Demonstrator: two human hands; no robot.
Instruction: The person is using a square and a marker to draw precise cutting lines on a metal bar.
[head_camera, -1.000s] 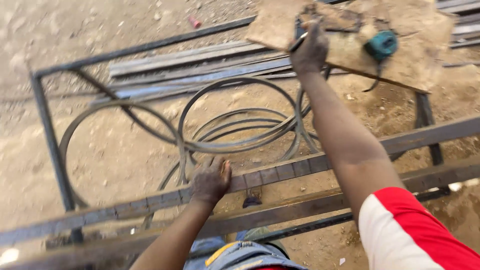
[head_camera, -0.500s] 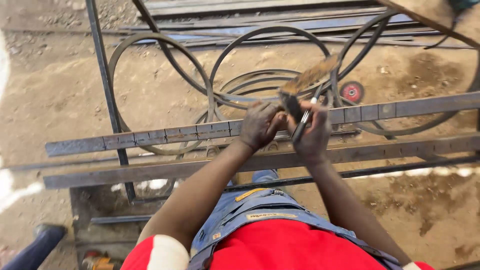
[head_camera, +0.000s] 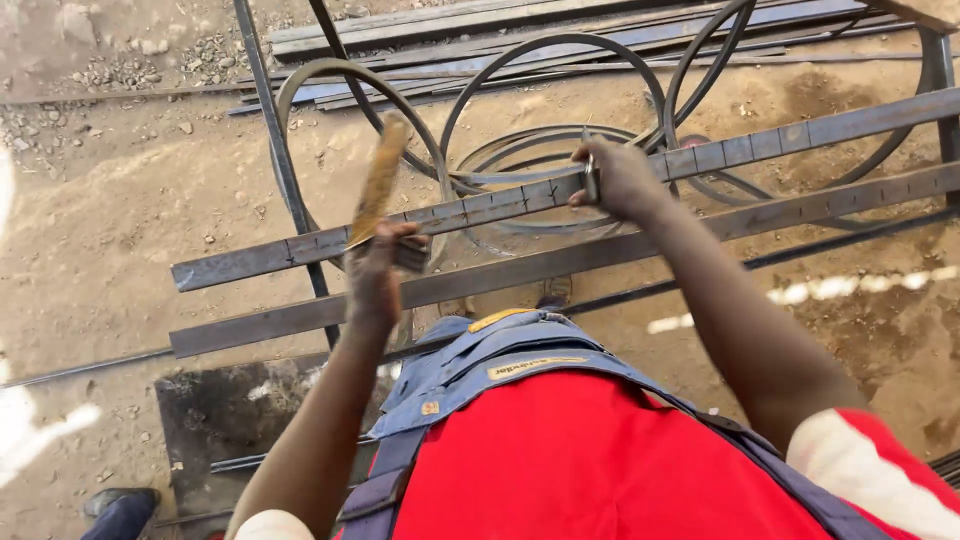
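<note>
Head view, looking straight down past my red shirt and blue overalls (head_camera: 480, 370). Half a second ago both my hands were bunched together at the middle of the far flat bar (head_camera: 760, 140); now they've split. My left hand (head_camera: 375, 275) has slid out to the left and is closed around the handle of a square, whose yellowed blade (head_camera: 380, 180) stands tilted up and away from me across the bar. My right hand (head_camera: 620, 180) has gone right, fingers curled round a small metal marker (head_camera: 592, 180) whose tip touches the bar's top face. A second ago that hand was stretched far out at the board with the grinder; neither shows now. So, as I judge it, the fetching is done and I'm setting up to mark.

Counting: two long flat bars lie side by side across my front, the far one already carrying a row of scribed lines, the near bar (head_camera: 560, 262) just below it. Behind, on the sandy ground (head_camera: 130, 220), I make out three large steel rings (head_camera: 560, 50) standing against a thin frame, plus a loose coil of smaller ones I cannot count. One dark shoe (head_camera: 120, 512) peeks in near left.
</note>
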